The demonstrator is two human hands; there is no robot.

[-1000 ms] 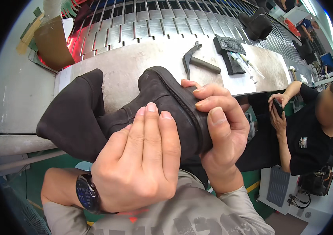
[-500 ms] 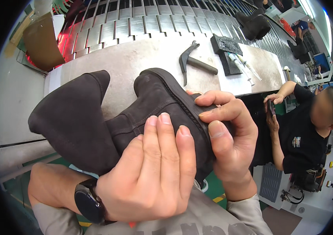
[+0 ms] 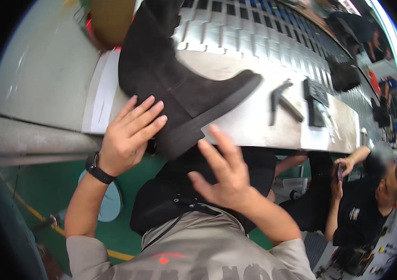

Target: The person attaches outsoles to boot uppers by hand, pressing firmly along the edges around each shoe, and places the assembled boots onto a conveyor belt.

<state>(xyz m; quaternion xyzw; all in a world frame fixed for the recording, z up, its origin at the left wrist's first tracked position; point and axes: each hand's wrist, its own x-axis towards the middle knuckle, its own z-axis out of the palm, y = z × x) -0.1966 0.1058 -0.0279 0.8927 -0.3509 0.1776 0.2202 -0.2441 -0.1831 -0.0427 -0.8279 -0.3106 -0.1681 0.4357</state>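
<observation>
Head view: my left hand [image 3: 128, 137] presses open-fingered against the black suede boot [image 3: 175, 84], right hand [image 3: 222, 175] open and clear, so it could slip off the bench [image 3: 254, 121].

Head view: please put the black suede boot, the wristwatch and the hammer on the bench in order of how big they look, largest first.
1. Black suede boot, by far the largest; it is also nearest the camera.
2. Hammer on the metal bench.
3. Wristwatch on the left hand; close to the hammer in apparent size, so this order is unsure.
</observation>
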